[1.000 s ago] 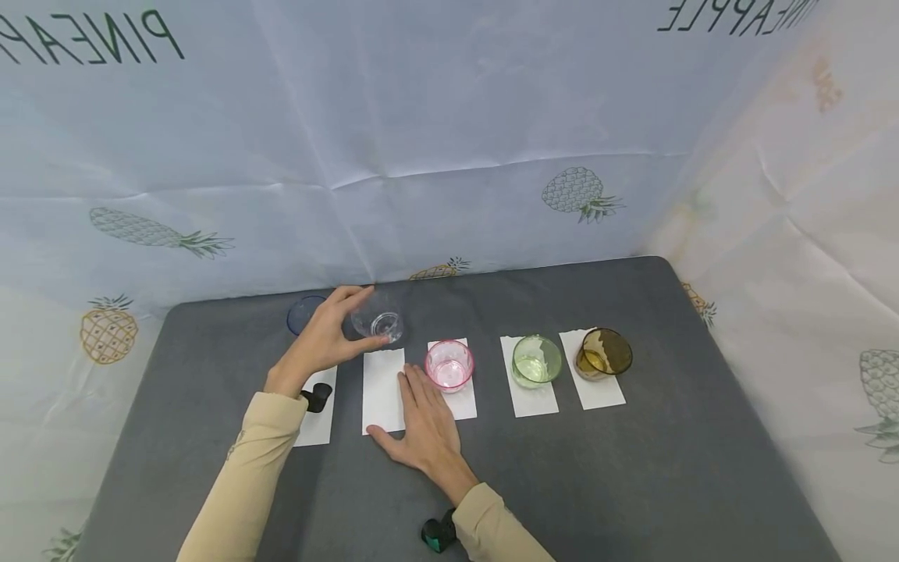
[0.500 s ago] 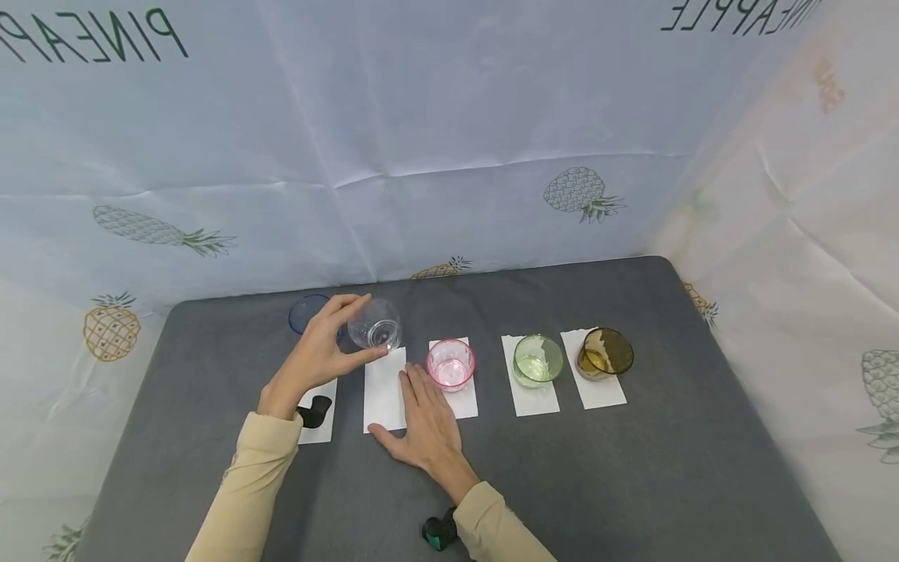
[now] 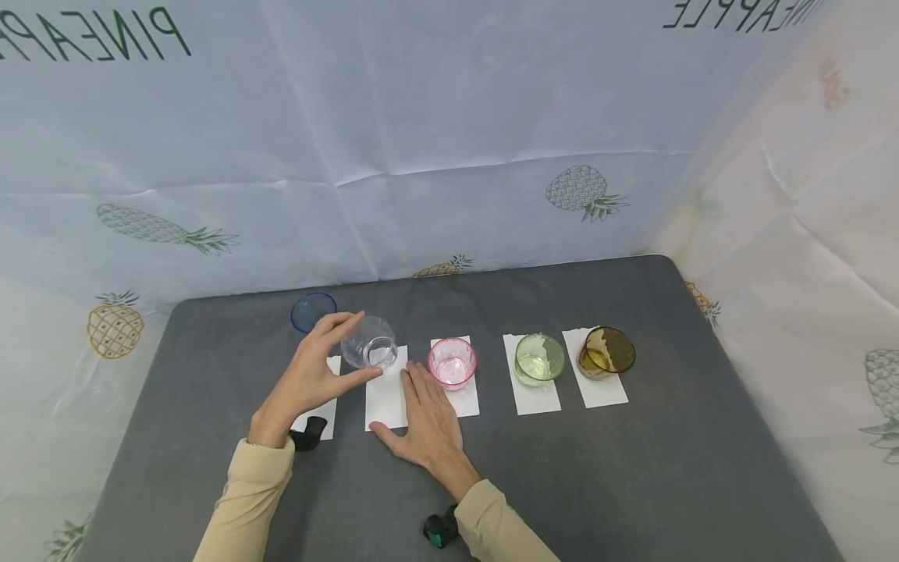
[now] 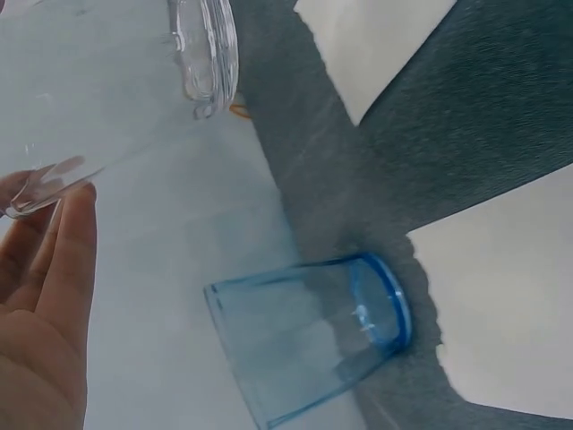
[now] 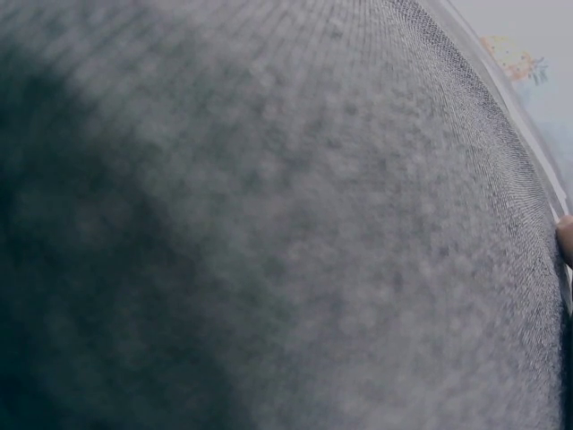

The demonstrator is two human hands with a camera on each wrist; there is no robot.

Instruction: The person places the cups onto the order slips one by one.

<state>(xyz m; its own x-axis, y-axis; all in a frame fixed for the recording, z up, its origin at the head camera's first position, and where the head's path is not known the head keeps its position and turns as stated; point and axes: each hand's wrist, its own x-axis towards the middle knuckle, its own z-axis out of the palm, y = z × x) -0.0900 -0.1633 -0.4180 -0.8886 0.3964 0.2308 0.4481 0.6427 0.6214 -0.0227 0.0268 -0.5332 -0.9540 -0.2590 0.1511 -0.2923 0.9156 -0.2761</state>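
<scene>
My left hand (image 3: 312, 378) holds a clear drinking glass (image 3: 361, 343) between thumb and fingers, above the far end of a white paper piece (image 3: 385, 402). In the left wrist view the clear glass (image 4: 107, 81) is raised off the table, fingertips at its rim. Flat on the table, my right hand (image 3: 430, 425) rests with its fingers on that paper's right edge, beside a pink glass (image 3: 452, 365). The right wrist view shows mostly blurred grey cloth and a bit of a finger (image 5: 565, 237). Behind my left hand stands a blue glass (image 3: 312, 311).
The pink glass stands on its own paper. To the right, a green glass (image 3: 538, 359) and an amber glass (image 3: 605, 351) stand on papers too. Another paper (image 3: 327, 417) lies partly under my left wrist. A pineapple-print curtain (image 3: 449, 156) hangs behind the grey table (image 3: 632, 476).
My left hand has drawn the clear glass nearer and slightly left, from behind the paper to over its far end. More of the blue glass shows. The right hand stays put.
</scene>
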